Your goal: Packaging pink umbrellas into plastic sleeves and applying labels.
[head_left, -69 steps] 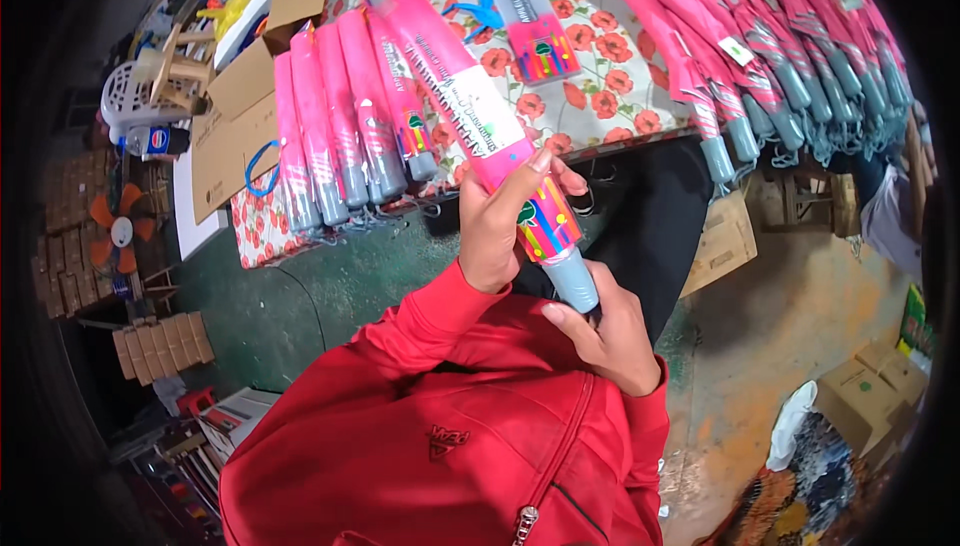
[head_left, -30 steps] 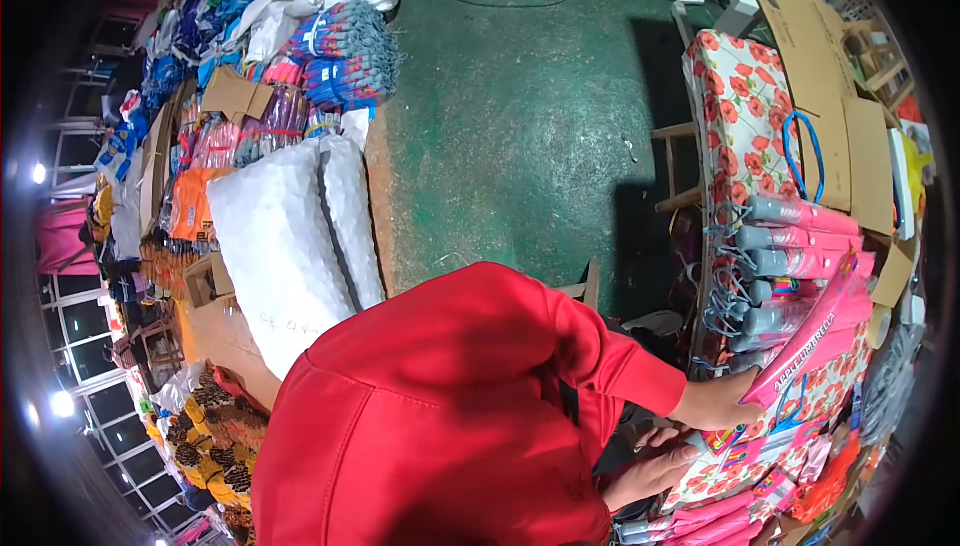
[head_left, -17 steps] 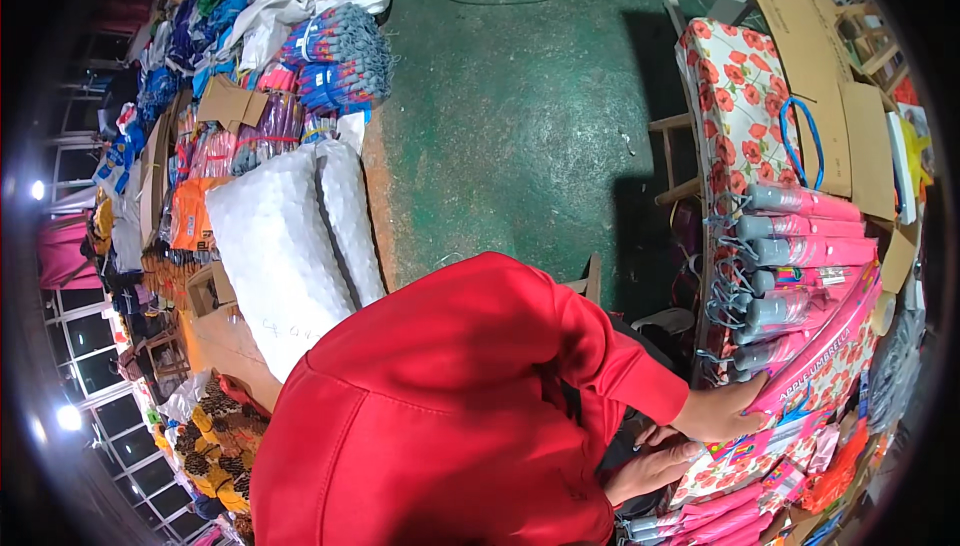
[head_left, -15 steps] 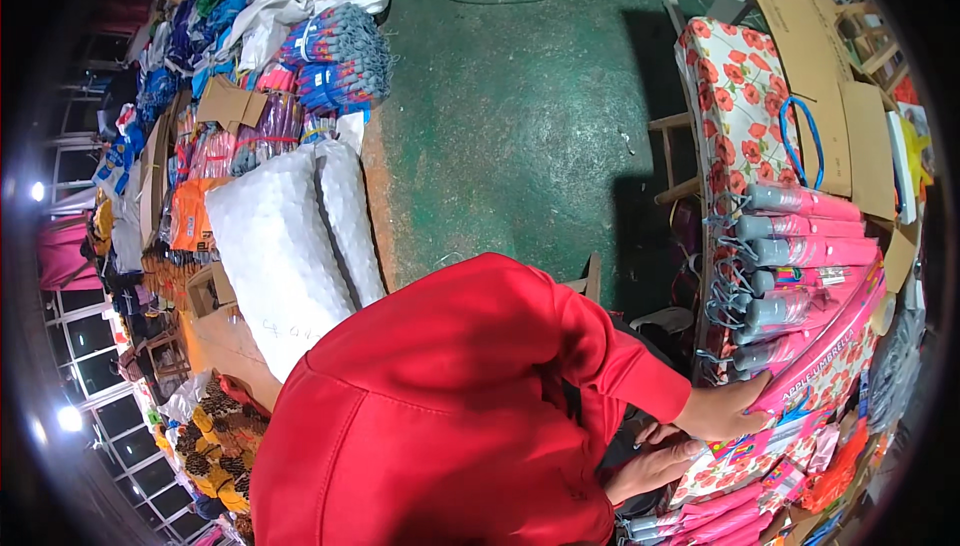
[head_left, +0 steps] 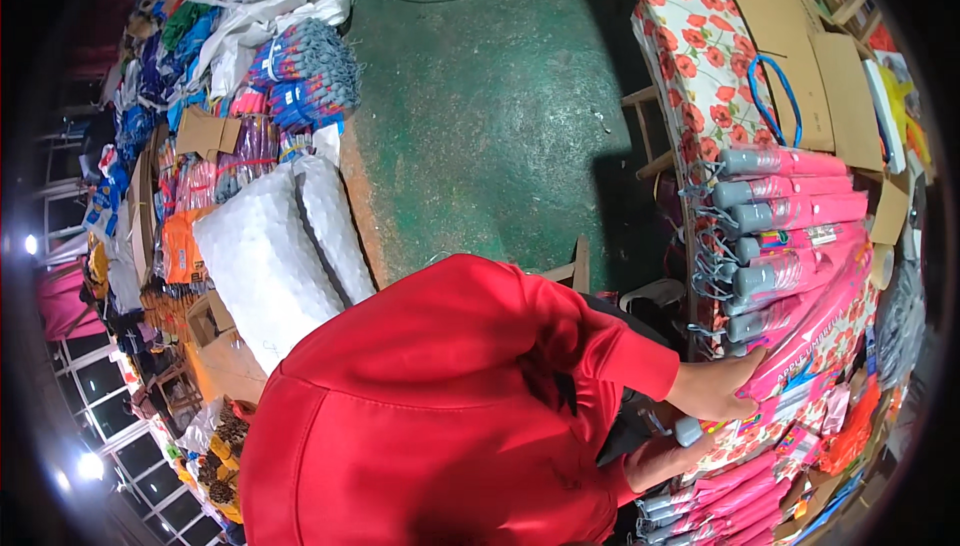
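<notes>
Green concrete floor (head_left: 480,116) fills the middle of the view, scuffed and bare, with a black cable lying across its far end. Along the person's left runs a heap of goods: bundles of blue-and-red items (head_left: 305,76), folded cardboard, orange packets and two big white quilted sacks (head_left: 270,266) lying side by side at the floor's edge.

On the person's right stands the bench (head_left: 700,66), covered with a white cloth printed with red poppies. Flat cardboard sheets (head_left: 800,56) lie at its far end with a blue loop (head_left: 775,96) on top. Nearer, a row of pink folded umbrellas (head_left: 800,211) with grey handles lies side by side, handles pointing toward the floor, cords hanging off the edge. More pink umbrellas (head_left: 720,501) are stacked at the near end.

A red sleeve (head_left: 560,346) reaches from the red jacket toward the bench. The left hand (head_left: 715,391) rests with its fingers curled on a long pink package (head_left: 815,331) that slants across the umbrella row; its grip is closed around the package's lower end. Just below it lies a grey umbrella handle (head_left: 688,431). The right hand (head_left: 665,456) sits lower, beside that handle and against the floral cloth; it is mostly hidden, so I cannot tell whether its grip is wide or holding anything.
</notes>
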A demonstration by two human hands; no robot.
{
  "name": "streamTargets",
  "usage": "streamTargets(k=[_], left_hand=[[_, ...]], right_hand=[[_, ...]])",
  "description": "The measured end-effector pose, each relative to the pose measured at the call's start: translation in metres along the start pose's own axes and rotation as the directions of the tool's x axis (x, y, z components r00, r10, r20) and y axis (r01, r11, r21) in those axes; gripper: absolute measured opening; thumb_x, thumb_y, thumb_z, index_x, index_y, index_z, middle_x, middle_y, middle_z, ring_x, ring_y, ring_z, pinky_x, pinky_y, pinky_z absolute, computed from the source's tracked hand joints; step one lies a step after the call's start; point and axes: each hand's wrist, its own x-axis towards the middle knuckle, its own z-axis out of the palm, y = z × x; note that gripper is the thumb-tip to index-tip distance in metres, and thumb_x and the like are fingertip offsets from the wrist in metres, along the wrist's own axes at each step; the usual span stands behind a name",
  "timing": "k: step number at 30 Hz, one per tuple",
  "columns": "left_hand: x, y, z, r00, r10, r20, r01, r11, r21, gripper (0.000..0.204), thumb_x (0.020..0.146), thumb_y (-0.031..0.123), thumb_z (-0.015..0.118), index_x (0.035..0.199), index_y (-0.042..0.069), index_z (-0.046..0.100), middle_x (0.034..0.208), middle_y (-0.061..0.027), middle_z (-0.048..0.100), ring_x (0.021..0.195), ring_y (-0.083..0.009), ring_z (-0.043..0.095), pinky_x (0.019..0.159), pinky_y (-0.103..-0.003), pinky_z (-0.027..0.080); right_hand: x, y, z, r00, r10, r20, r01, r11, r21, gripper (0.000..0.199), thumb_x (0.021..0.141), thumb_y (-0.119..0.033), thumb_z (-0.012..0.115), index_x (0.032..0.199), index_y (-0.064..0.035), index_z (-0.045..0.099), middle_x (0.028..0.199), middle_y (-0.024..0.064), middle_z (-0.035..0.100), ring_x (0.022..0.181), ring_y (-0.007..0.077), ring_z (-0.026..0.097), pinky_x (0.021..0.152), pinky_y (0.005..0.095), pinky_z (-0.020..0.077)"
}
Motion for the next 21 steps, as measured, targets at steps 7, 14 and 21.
streamTargets(k=[7,14,21], left_hand=[[-0.008,-0.001,-0.008,0.968,0.176,-0.178,-0.207,0.963,-0.175,0.063,0.090,0.013,0.061,0.146,-0.003,0.037,0.125,-0.0179,0.060,0.102,-0.0209,0.058,0.088,-0.032,0.049],[0.020,0.020,-0.037,0.940,0.235,-0.249,-0.051,0.815,0.577,0.053,0.086,0.015,0.062,0.130,-0.006,0.042,0.087,-0.0259,0.064,0.068,-0.0425,0.062,0.064,-0.049,0.049],[0.081,0.047,-0.090,0.835,0.503,-0.222,0.143,0.190,0.971,0.058,0.091,0.027,0.064,0.135,-0.005,0.045,0.094,-0.0258,0.064,0.075,-0.0430,0.063,0.070,-0.051,0.052]], right_hand=[[0.004,-0.002,0.000,0.934,-0.085,0.347,0.123,0.989,-0.089,0.014,0.097,-0.006,0.055,0.092,0.0018,0.065,0.085,0.0054,0.064,0.075,0.0131,0.054,0.072,0.0233,0.0439],[-0.004,0.011,-0.014,0.837,0.116,0.535,-0.121,0.992,-0.026,0.019,0.100,-0.013,0.062,0.091,0.0037,0.065,0.077,0.0070,0.064,0.067,0.0128,0.056,0.064,0.0234,0.0452],[-0.010,0.047,-0.029,0.841,0.195,0.505,-0.234,0.972,0.015,0.021,0.099,-0.016,0.063,0.095,0.0044,0.066,0.076,0.0073,0.066,0.069,0.0138,0.061,0.065,0.0240,0.0466]])
